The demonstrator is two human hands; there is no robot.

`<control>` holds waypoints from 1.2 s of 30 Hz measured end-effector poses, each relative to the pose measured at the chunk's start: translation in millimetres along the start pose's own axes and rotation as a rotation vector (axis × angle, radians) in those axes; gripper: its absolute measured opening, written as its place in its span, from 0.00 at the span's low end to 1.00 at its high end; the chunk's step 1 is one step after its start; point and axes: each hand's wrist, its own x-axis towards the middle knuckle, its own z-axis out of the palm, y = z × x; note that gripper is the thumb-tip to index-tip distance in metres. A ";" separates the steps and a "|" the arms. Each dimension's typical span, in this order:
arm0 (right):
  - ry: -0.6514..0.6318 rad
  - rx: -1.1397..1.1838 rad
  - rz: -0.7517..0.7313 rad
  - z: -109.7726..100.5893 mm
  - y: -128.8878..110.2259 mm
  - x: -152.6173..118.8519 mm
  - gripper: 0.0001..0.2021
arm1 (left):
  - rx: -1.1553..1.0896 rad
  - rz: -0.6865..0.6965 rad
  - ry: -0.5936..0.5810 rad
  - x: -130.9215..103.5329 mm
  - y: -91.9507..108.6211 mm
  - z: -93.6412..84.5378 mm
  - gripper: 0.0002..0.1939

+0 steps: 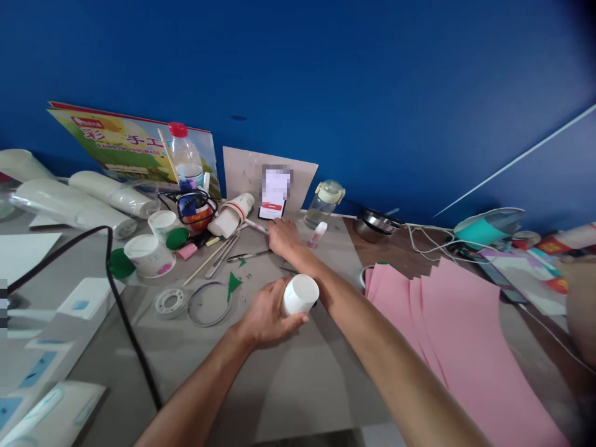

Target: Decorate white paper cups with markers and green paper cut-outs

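In the lower middle, my left hand (pixel 267 313) is wrapped round a white paper cup (pixel 302 293), its smooth white end facing up toward me. My right arm crosses behind the cup. At the back, my right hand (pixel 282 237) is in front of the lower edge of a phone (pixel 272 195) that leans on a pale board (pixel 237 167). The fingers bend down and are mostly hidden by the back of the hand. A striped stick (pixel 257 226) and a black pen (pixel 246 256) lie beside it. Right of this hand stands a glue stick (pixel 318 234).
To the left are paper tubs (pixel 149 256), clear tape (pixel 170 302), a wire ring (pixel 193 320) and green paper scraps (pixel 234 283). A black cable (pixel 125 329) arches in front. Pink sheets (pixel 456 316) cover the right. A water bottle (pixel 323 205) stands near the blue wall.
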 end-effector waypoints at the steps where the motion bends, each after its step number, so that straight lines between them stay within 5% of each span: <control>1: 0.015 -0.002 -0.013 -0.2 -1.2 -1.9 0.17 | 0.003 -0.002 0.003 -0.1 -0.2 0.0 0.32; 10: -0.120 0.032 -0.374 0.2 -7.2 -25.2 0.13 | 0.005 -0.002 0.020 -0.4 1.8 0.3 0.31; 23: 0.137 0.406 -0.104 -2.8 18.9 -43.0 0.13 | -0.002 -0.035 -0.028 -0.4 9.9 -1.9 0.32; 36: 0.182 0.758 0.185 -33.3 57.4 -82.9 0.11 | 0.022 -0.029 -0.063 -0.6 9.5 1.8 0.33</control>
